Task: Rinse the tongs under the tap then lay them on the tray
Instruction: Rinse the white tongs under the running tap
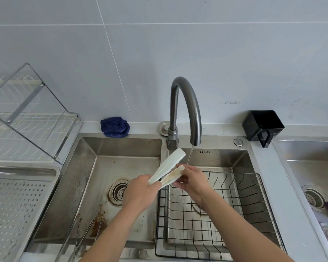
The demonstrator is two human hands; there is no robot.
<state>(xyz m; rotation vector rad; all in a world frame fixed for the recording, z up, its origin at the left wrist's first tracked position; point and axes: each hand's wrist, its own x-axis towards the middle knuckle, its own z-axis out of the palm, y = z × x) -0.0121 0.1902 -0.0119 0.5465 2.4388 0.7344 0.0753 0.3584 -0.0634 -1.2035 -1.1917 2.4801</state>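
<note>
The left hand point(140, 190) grips the white tongs point(170, 162) at their hinged end. The right hand point(192, 179) pinches the lower of the 2 blades, just beside the thin stream from the tap point(187, 110). They look like light, stiff plastic, probably slippery when wet, so the hinge end seems the safest hold. The perforated tray point(17, 205) lies well apart, left of the sink.

You get a bright, even view under soft, diffuse light, with only faint shadows. A pale highlight runs down the curve of the tap point(194, 110), and the basin point(136, 167) left of it has a dull sheen. Far from the tap, straight lines bow. Below it, the edges look perhaps slightly soft.
</note>
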